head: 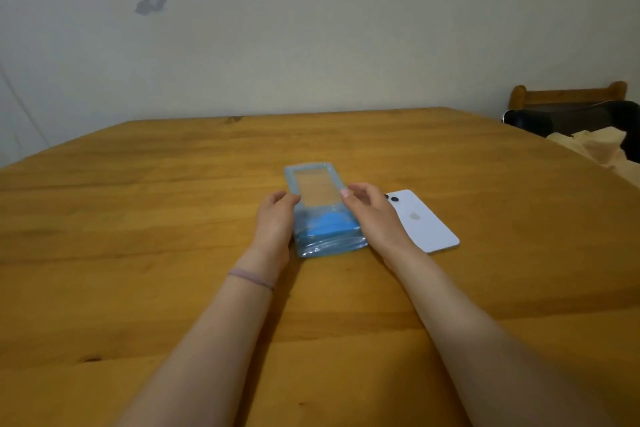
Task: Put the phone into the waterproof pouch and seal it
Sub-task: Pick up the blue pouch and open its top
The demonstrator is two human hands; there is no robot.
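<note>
A light-blue waterproof pouch (317,189) with a clear window lies flat on the wooden table (138,218), its folded blue end toward me. My left hand (275,222) touches its left edge and my right hand (372,213) its right edge, fingertips on the sides of the pouch. The pale blue phone (424,222) lies face down on the table just right of my right hand, outside the pouch, camera lenses at its far end.
A wall stands behind the table's far edge. At the far right there is a wooden bed frame (568,94) with dark and yellow bedding (595,146). A thin band circles my left wrist.
</note>
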